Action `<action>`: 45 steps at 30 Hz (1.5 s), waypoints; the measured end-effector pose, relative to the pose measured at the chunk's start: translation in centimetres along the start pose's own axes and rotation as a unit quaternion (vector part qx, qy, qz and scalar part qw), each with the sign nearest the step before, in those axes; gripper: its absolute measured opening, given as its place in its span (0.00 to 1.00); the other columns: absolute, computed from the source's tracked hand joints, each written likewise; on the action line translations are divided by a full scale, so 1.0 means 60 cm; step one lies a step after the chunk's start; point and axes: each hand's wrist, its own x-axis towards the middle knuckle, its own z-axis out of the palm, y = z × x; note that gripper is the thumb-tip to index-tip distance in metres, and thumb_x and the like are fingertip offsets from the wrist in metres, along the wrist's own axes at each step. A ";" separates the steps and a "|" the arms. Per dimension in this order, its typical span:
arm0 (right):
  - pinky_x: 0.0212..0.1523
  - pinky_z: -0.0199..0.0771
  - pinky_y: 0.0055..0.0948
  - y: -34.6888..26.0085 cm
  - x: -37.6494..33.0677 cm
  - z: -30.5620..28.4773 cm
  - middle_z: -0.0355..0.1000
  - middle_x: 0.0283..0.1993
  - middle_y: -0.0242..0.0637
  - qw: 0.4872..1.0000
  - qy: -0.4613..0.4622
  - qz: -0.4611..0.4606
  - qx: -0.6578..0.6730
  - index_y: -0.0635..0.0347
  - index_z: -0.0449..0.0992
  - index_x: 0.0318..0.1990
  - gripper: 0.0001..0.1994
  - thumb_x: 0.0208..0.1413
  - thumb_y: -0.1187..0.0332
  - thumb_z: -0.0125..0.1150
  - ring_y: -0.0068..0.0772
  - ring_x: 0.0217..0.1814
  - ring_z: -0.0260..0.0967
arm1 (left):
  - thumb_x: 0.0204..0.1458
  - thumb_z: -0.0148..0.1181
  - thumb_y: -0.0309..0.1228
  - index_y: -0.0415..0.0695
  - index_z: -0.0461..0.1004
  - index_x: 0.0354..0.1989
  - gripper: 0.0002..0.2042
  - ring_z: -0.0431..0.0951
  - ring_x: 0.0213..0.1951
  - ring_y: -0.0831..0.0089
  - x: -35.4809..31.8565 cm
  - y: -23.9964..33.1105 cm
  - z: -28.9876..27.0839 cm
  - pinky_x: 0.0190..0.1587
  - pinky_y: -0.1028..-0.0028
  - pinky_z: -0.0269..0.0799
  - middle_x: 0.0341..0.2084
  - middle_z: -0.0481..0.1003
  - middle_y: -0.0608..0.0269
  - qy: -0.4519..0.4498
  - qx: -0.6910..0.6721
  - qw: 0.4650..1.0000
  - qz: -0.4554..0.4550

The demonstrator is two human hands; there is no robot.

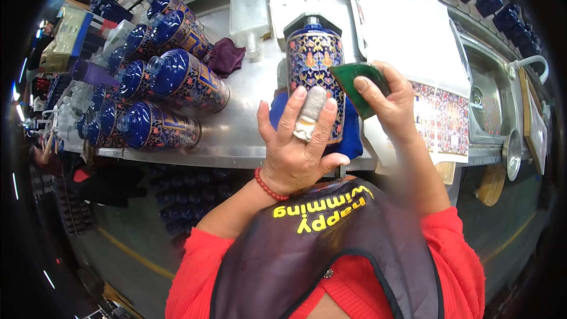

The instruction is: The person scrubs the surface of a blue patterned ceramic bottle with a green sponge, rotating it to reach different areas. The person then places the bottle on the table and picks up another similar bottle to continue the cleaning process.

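A dark blue bottle [313, 53] with a colourful floral wrap lies in front of me, its neck pointing away, with a dark angular support behind its shoulder. My left hand [298, 136] is over its lower part, fingers stretched and spread; one finger is wrapped in a grey and white covering [311, 112]. Whether the fingertips press on the bottle I cannot tell. At the bottle's right side, my right hand [390, 97] grips a flat green scraper [361, 85] between thumb and fingers. Blue cloth [351, 133] shows under the bottle.
Several similar bottles [189, 80] lie on the left of the metal table [236, 133], beside a crumpled maroon cloth [225, 58]. Printed floral sheets [443, 121] and white paper [407, 29] lie to the right, before a sink [487, 106]. A clear plastic container [250, 12] stands behind.
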 end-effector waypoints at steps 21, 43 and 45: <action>0.34 0.73 0.17 0.017 -0.002 0.010 0.77 0.34 0.27 0.996 0.002 0.038 0.085 0.63 0.78 0.44 0.08 0.65 0.68 0.66 0.13 0.34 0.72 | 0.55 0.50 0.71 0.34 0.61 0.72 0.51 0.58 0.72 0.48 0.053 -0.020 -0.017 0.72 0.35 0.28 0.63 0.72 0.47 -0.038 -0.014 0.999 0.018; 0.35 0.73 0.30 0.009 0.011 0.004 0.74 0.34 0.35 0.966 0.014 -0.182 -0.182 0.58 0.81 0.45 0.10 0.54 0.72 0.69 0.31 0.34 0.74 | 0.53 0.61 0.65 0.35 0.54 0.75 0.52 0.54 0.72 0.37 -0.005 -0.040 0.000 0.72 0.37 0.28 0.67 0.65 0.41 0.010 -0.148 0.986 -0.073; 0.40 0.70 0.35 -0.024 0.008 0.003 0.71 0.34 0.34 0.893 -0.070 -0.355 -0.267 0.54 0.81 0.44 0.15 0.44 0.72 0.70 0.36 0.36 0.72 | 0.49 0.69 0.58 0.34 0.50 0.76 0.55 0.57 0.70 0.38 -0.018 -0.039 0.009 0.70 0.33 0.31 0.68 0.63 0.39 -0.010 -0.137 0.987 -0.088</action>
